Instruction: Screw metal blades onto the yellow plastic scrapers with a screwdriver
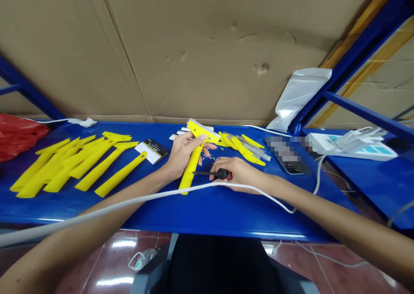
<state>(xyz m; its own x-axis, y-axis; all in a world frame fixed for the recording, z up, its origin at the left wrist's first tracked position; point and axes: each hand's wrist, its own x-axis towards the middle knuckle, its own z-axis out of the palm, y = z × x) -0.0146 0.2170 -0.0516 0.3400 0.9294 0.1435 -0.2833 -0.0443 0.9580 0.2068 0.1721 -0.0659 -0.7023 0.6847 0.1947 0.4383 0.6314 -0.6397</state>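
My left hand (181, 152) is closed around a yellow scraper (191, 168), thumb on its wide head, which has screw holes and points up and away. My right hand (242, 173) grips a screwdriver (222, 173) with a dark and red handle; its thin shaft points left, in front of the scraper's handle. Between the hands, small screws (208, 157) lie scattered on the blue table. Just beyond my right hand is a pile of yellow strips and grey metal blades (246, 148).
Several yellow scraper handles (93, 162) lie at left beside a black-and-white package (152, 151). A phone (287, 156) and a white power strip (359, 149) are at right. A white cable (142, 198) hangs across the view. Cardboard (194, 57) stands behind the table (181, 220).
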